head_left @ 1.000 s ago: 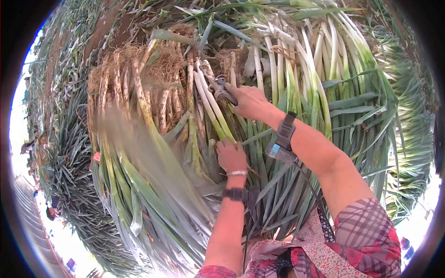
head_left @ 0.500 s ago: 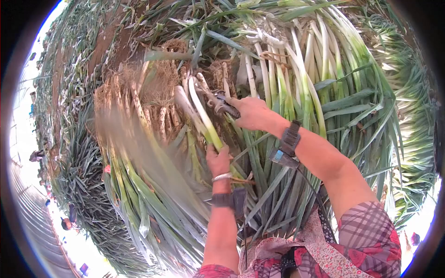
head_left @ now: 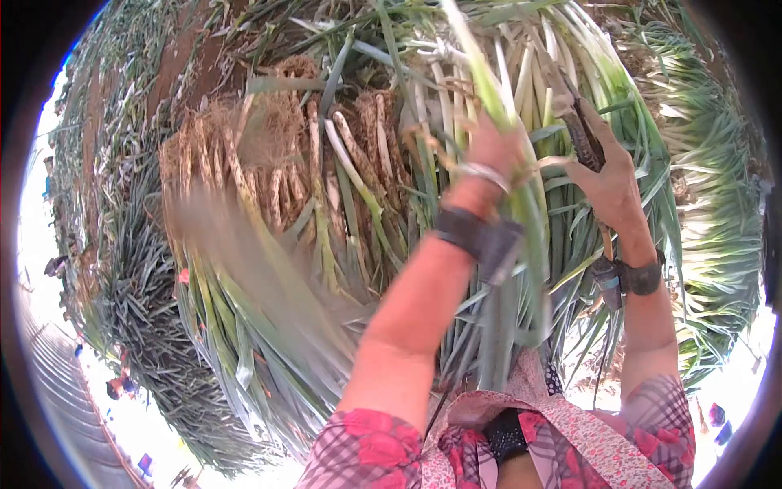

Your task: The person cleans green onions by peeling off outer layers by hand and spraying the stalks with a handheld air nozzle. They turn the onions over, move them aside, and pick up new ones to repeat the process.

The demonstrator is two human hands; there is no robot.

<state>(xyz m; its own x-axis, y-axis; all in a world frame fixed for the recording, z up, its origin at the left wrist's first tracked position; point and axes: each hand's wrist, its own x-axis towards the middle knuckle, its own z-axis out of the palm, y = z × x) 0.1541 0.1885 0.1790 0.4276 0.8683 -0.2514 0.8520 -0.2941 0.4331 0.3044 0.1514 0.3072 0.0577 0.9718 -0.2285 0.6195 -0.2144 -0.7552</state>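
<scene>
My left hand (head_left: 491, 155), a little smeared by motion, is closed round a green onion (head_left: 481, 65). Its white shaft points up and away, and its leaves trail down below my wrist. My right hand (head_left: 607, 183) grips a dark-handled blade tool (head_left: 582, 134) that points up and left; its exact kind is blurred. Under both hands lies a pile of cleaned green onions (head_left: 627, 73) with white shafts and green leaves. Left of them are uncleaned green onions (head_left: 204, 159) with brown, soil-covered skins and tangled roots.
A long row of green onions (head_left: 725, 196) runs down the right side. More leafy stalks (head_left: 122, 277) cover the ground at the left, with bare soil (head_left: 167, 81) between rows. A blurred grey streak (head_left: 252, 253) crosses the left pile. Small figures of people stand far off at lower left.
My left hand has swung up and right from the uncleaned onions with a green onion in it. My right hand, tool still held, has moved right over the cleaned pile.
</scene>
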